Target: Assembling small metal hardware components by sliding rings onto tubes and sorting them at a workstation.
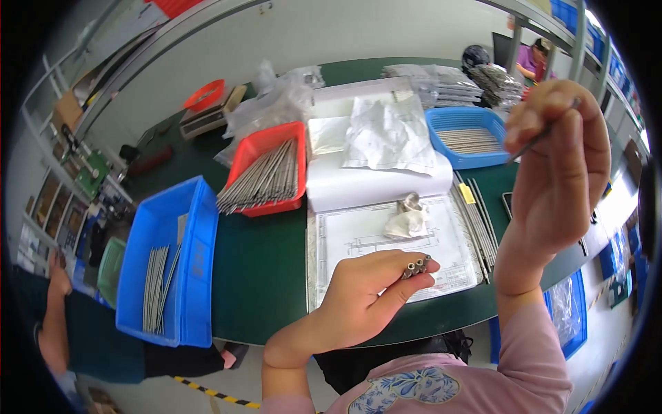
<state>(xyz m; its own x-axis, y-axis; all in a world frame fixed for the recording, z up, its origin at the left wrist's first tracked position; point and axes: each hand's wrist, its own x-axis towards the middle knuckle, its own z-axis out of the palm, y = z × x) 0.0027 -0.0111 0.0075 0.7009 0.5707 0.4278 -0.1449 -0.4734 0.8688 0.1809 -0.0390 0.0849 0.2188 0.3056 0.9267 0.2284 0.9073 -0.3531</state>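
My left hand (362, 297) is closed round several thin metal tubes (416, 266), whose hollow ends stick out between thumb and fingers. It hangs over the near edge of a printed drawing sheet (331, 255). Raised high at the right, my right hand (562, 165) pinches a thin dark metal rod (534, 143) between thumb and fingertips. A crumpled white cloth (408, 219) lies on the drawing, beyond my left hand. Long metal rods (476, 221), one with a yellow tag (467, 193), lie along the sheet's right side.
A red bin (301, 165) heaped with metal rods and a blue bin (200, 276) holding several rods stand at the left. At the back right is a blue basket (476, 162) of rods, near stacked plastic bags (441, 83). Another person (83, 338) is at the far left.
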